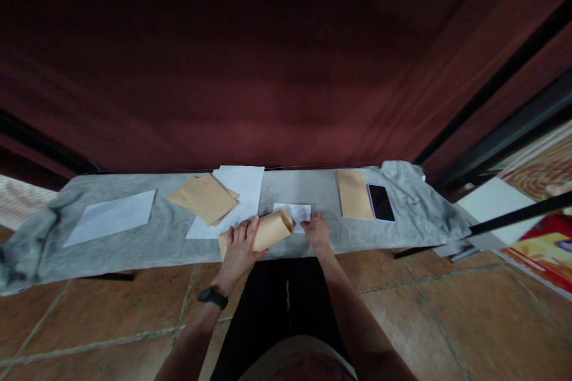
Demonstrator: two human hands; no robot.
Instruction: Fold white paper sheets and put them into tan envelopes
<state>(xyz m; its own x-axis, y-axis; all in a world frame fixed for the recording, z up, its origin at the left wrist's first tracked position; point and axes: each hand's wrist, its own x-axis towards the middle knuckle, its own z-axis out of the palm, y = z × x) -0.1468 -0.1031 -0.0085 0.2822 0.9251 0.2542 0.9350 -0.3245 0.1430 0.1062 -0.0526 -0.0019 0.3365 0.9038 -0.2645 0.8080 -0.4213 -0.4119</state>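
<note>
My left hand presses on a brown paper envelope, its fingers over the top and the thumb along the near side. The envelope bulges, and its open mouth faces right. Just beyond that mouth lies a folded white paper, partly hidden behind the envelope. My right hand has its fingers curled at the paper's near right corner, seemingly pinching it; the fingertips are small in view.
Left of my hands, several brown envelopes lie on white sheets. Another white sheet is farther left. To the right are a stack of brown envelopes and a phone. A grey cloth covers the narrow table.
</note>
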